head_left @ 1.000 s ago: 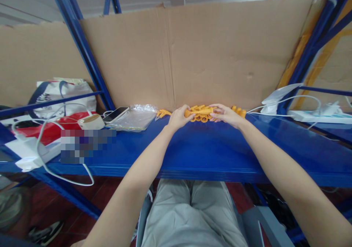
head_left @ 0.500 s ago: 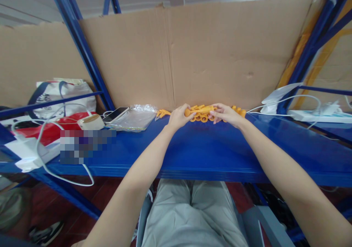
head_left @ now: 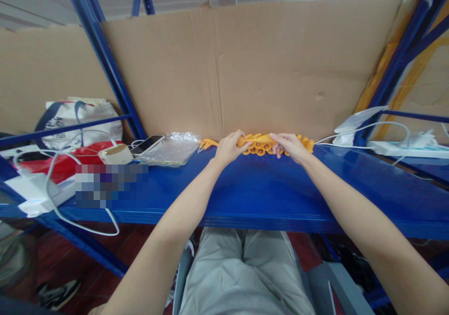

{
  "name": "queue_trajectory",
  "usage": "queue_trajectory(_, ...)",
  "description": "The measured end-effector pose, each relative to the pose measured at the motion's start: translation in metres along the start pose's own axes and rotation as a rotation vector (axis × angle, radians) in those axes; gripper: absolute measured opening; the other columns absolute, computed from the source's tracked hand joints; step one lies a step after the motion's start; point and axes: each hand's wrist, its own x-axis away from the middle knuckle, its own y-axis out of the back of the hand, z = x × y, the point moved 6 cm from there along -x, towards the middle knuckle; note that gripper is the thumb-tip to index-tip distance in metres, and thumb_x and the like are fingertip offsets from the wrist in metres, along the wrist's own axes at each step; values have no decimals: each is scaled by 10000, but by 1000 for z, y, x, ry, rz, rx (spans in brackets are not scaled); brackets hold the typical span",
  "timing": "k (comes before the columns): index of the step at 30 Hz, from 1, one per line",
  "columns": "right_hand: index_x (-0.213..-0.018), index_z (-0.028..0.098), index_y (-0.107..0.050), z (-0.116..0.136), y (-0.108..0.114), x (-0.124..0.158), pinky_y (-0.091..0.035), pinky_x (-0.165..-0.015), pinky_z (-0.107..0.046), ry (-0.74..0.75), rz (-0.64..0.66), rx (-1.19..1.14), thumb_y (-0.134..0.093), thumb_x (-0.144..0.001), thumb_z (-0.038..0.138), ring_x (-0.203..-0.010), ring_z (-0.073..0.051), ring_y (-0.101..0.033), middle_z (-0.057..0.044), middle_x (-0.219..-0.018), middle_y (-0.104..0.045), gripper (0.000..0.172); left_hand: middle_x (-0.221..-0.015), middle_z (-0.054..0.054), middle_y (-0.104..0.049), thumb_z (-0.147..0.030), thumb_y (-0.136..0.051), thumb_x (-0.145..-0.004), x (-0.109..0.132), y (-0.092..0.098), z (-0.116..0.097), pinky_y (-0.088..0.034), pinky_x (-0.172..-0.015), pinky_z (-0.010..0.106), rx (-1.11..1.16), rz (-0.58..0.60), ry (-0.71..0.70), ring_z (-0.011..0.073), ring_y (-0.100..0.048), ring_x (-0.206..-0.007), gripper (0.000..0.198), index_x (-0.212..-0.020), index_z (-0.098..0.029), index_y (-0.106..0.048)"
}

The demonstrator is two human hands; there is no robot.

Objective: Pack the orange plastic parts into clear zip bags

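Observation:
At the back of the blue shelf, my left hand is closed around one end of a long orange plastic piece with a rounded tip. My right hand pinches its other end between thumb and fingertips, the remaining fingers curled below. The piece lies roughly level between the hands. Just behind and beneath it is a pile of similar orange pieces, several showing round, hollow-looking ends. More of them lie to the right of my right hand. Left of my left hand are orange pieces with small metal chains.
A tall cardboard sheet stands behind the shelf. Left are a clear plastic bag, a phone, a white charger, cables and a cloth bag. A power strip lies at right.
The held orange piece has turned slightly, so its rounded end faces me less. My right hand's fingers have closed in on its far end. My left hand has barely moved.

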Motion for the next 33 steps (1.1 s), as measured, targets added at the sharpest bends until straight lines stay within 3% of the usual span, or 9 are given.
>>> queue_trajectory(4, -563, 213, -539, -2, -2, 0, -412, -388, -255, -58, -47, 2, -591, -742, 688, -362, -108, -468, -51, -453, -571, 510, -962, 52, -680, -406, -606, -850, 0, 0, -1, -453, -758, 269, -1, 10, 0, 187, -631, -903, 221, -955, -216, -562)
queue_trajectory(11, -687, 197, -606, 0, -2, 2, -358, -357, -267, -156, -74, -93, -597, -788, 571, -335, -111, -396, 3, -378, -452, 387, -999, 67, -669, -428, -593, -854, -1, 3, -3, -461, -785, 272, -20, 4, -8, 195, -624, -950, 266, -997, -205, -575)
queue_trajectory(15, -692, 206, -593, 1, -1, 3, -319, -331, -250, -183, -57, -61, -577, -795, 621, -320, -93, -363, 5, -385, -450, 428, -1006, 69, -666, -411, -597, -854, -1, 2, -3, -458, -786, 274, -14, 9, 1, 197, -624, -954, 250, -993, -205, -571)
queue_trajectory(19, -815, 197, -621, 3, 1, 2, -387, -389, -235, -88, 12, 35, -586, -792, 634, -404, -102, -507, -58, -603, -640, 439, -959, 53, -672, -398, -607, -847, -1, 1, 0, -451, -765, 270, 9, 3, 2, 187, -624, -904, 222, -959, -212, -562)
queue_trajectory(23, -1049, 229, -577, 3, 3, -2, -455, -479, -238, 72, 33, 24, -720, -726, 505, -508, -112, -584, -1, -747, -667, 449, -903, 36, -678, -401, -617, -839, -1, 2, 5, -442, -721, 259, 19, -7, 25, 176, -623, -836, 216, -931, -215, -556)
queue_trajectory(27, -964, 229, -567, 3, 4, -4, -477, -518, -263, 143, 19, -5, -739, -698, 489, -501, -105, -567, 15, -753, -646, 409, -895, 31, -678, -403, -617, -839, -1, 4, 5, -436, -703, 254, 26, -11, 32, 170, -620, -815, 209, -920, -220, -556)
queue_trajectory(33, -889, 228, -547, 5, 4, -3, -475, -535, -290, 117, 14, -26, -730, -693, 519, -473, -110, -539, 6, -725, -640, 396, -915, 41, -673, -391, -614, -843, -1, 6, 2, -436, -722, 258, 13, -22, 23, 179, -621, -855, 202, -924, -214, -557)
